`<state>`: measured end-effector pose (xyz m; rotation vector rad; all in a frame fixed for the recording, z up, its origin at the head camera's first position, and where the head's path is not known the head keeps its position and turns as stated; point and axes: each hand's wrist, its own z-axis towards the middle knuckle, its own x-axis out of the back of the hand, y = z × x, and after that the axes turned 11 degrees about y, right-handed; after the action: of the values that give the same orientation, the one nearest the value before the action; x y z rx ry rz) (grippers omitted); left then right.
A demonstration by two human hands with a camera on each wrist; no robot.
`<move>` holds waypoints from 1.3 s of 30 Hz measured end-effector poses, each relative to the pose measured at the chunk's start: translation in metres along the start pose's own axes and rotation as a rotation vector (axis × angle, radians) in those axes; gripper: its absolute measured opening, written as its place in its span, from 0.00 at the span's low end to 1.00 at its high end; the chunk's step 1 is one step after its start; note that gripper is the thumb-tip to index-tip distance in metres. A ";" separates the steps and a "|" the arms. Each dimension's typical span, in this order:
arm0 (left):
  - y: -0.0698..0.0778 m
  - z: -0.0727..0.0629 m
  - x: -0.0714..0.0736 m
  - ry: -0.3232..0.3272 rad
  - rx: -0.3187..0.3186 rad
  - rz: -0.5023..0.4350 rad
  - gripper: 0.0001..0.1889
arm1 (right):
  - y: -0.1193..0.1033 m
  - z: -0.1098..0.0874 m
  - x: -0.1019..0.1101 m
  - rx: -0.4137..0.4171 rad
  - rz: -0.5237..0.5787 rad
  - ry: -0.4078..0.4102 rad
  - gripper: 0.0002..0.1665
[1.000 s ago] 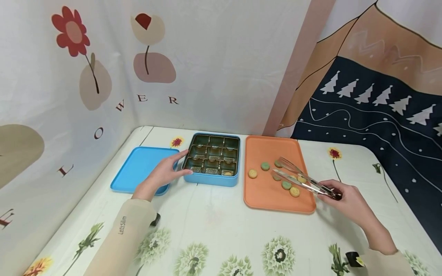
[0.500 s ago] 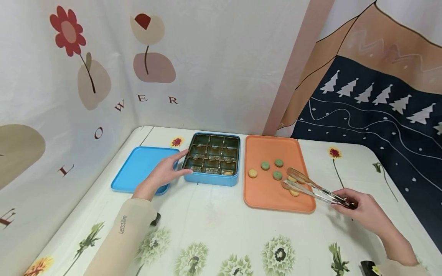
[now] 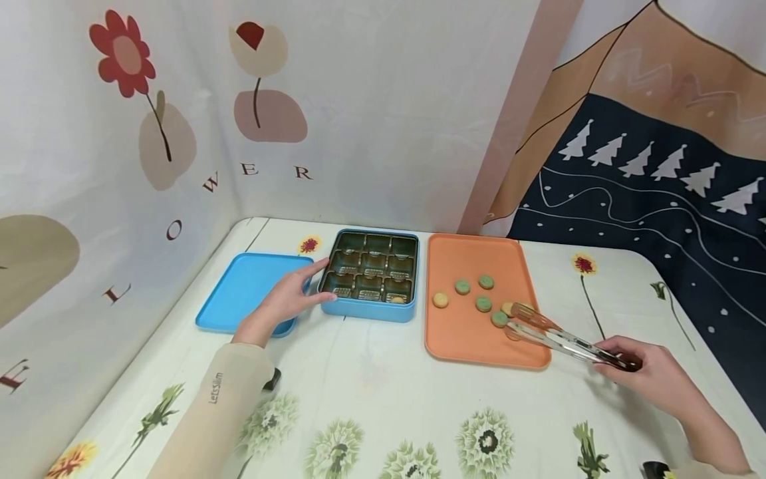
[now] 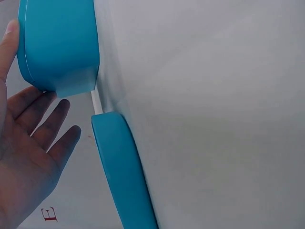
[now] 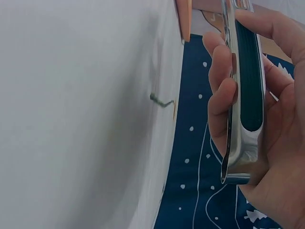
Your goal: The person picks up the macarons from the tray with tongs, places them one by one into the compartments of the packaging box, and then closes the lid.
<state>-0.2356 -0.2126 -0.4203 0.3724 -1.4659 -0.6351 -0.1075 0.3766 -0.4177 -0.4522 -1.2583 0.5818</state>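
My left hand (image 3: 286,297) rests against the left front corner of a blue box (image 3: 368,310), its thumb and forefinger spread along the sides and the other fingers extended in the left wrist view. A dark divided insert (image 3: 371,264) fills the box, with a yellow cookie (image 3: 397,300) in its front right compartment. My right hand (image 3: 649,372) grips metal tongs (image 3: 565,342) by their dark handles (image 5: 250,76). The tips of the tongs are apart, low over the right part of an orange tray (image 3: 463,339), and partly cover a yellow cookie there.
Green cookies (image 3: 463,287) and yellow cookies (image 3: 440,301) lie scattered on the tray. A blue lid (image 3: 242,293) lies flat left of the box, partly behind my left hand. Printed curtains (image 3: 383,120) hang along the table's (image 3: 383,386) back and sides.
My right hand has drawn the tongs toward the right and nearer to me, off the upper green cookies and over to the yellow ones. My left hand stays at the box.
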 end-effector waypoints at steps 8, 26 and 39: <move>-0.001 0.001 0.000 0.003 -0.015 0.007 0.49 | 0.003 -0.004 0.002 -0.005 -0.002 0.002 0.10; 0.001 -0.001 0.002 -0.004 -0.011 0.005 0.48 | 0.010 -0.006 0.001 -0.045 -0.063 -0.029 0.12; 0.001 0.000 0.001 -0.004 0.002 -0.007 0.48 | 0.010 -0.006 -0.003 0.000 -0.107 -0.019 0.12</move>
<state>-0.2351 -0.2126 -0.4194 0.3777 -1.4693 -0.6403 -0.1040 0.3828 -0.4273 -0.3777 -1.2924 0.4964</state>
